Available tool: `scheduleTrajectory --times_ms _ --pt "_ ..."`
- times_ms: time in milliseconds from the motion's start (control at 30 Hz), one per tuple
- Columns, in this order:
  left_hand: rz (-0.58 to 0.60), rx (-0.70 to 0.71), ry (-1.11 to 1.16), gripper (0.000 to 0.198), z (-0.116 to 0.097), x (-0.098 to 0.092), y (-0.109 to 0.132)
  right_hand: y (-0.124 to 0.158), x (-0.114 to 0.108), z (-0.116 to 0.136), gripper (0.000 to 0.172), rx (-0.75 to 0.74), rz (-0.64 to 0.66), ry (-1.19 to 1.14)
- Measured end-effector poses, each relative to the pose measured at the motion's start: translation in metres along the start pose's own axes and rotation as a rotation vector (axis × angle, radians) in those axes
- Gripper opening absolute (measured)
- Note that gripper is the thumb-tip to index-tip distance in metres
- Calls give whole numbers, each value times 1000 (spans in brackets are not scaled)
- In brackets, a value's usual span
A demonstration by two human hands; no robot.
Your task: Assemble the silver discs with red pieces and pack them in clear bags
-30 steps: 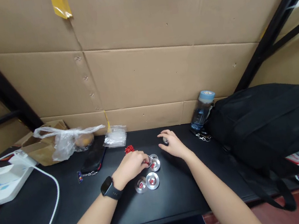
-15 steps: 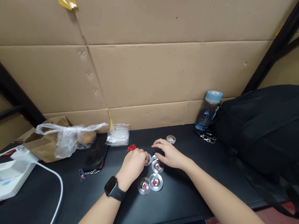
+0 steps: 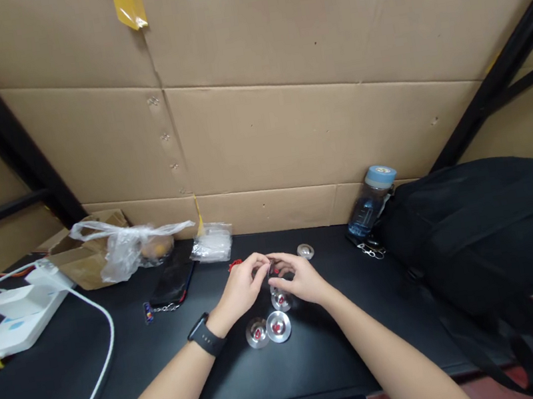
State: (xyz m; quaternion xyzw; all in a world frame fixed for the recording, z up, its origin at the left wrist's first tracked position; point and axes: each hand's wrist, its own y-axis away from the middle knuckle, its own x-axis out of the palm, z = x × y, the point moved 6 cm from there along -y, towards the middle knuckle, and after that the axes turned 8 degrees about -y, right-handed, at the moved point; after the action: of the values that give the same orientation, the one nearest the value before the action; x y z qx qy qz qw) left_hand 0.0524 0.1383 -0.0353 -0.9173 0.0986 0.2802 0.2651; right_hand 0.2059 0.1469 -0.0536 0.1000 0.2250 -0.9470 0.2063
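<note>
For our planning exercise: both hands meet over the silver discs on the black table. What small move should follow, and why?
Probably set the small piece down beside the three red-centred discs: the left hand and right hand pinch it together right by them, with bare table alongside.

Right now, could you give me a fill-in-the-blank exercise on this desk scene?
The left hand wears a black ____ on its wrist.
The bottle has a light ____ cap.
The metal discs by the right hand have ____ centres.
The backpack on the table is ____.
Missing: watch; blue; red; black.
</note>
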Motion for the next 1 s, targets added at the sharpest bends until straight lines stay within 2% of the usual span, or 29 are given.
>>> scheduleTrajectory --times_ms 133,300,433,533,667,733,833,933,1000 --pt "27 -30 111 18 4 4 -1 0 2 14 40 -58 11 102" --pt "-34 -72 134 18 11 1 -1 1 4 18 57 -83 -37 96" --pt "-9 -53 138 16 6 1 -1 1 2 24 49 -135 -82 179" --pt "-15 -51 70 11 3 0 -1 2 1 29 57 -175 -78 249" --pt "-66 -40 -135 12 6 -9 -3 3 -2 27 62 -185 -58 319" --pt "-92 1 -269 14 11 -17 -5 1 -10 19 64 -138 -83 352" --pt "-93 37 -476 12 28 -31 -8 -1 -35 3 66 -13 -203 447" --pt "-34 -4 -603 10 51 -41 -9 0 -65 -13 55 144 -312 609" --pt "8 -17 -648 9 60 -43 -9 1 -79 -24 47 267 -293 742"
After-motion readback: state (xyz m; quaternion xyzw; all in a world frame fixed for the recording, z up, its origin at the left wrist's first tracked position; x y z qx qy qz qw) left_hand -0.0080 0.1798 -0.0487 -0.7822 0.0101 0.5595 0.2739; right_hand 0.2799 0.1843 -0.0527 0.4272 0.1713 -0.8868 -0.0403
